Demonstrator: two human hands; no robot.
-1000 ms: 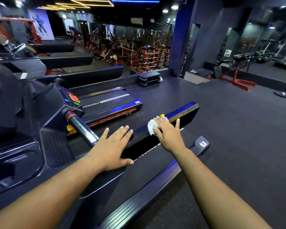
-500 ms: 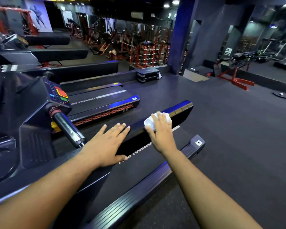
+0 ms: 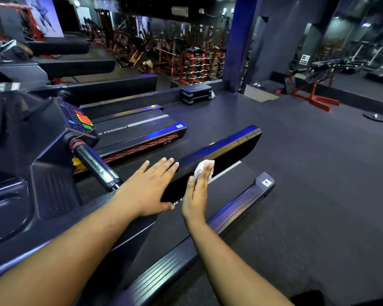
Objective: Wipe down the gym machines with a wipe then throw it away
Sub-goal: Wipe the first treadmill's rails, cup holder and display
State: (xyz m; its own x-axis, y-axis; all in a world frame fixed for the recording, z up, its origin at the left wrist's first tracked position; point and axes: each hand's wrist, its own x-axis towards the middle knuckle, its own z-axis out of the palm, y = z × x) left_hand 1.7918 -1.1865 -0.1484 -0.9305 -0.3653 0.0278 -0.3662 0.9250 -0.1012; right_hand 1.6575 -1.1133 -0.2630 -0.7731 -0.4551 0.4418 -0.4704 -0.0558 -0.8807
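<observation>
I stand on a dark treadmill whose long glossy handrail runs away from me to the right. My left hand rests flat on top of the rail, fingers straight. My right hand presses a crumpled white wipe against the rail's inner side face with straight fingers; most of the wipe is hidden under the palm. Below the hands lies the treadmill belt with its grooved side rail.
The console with coloured buttons and a chrome grip bar sits at left. A second treadmill stands beyond. Stacked step platforms, a blue pillar, red weight racks and a red bench frame surround the dark rubber floor.
My right hand with the wipe slid from the rail's top down onto its inner side and back toward me. The left hand stayed flat on the rail.
</observation>
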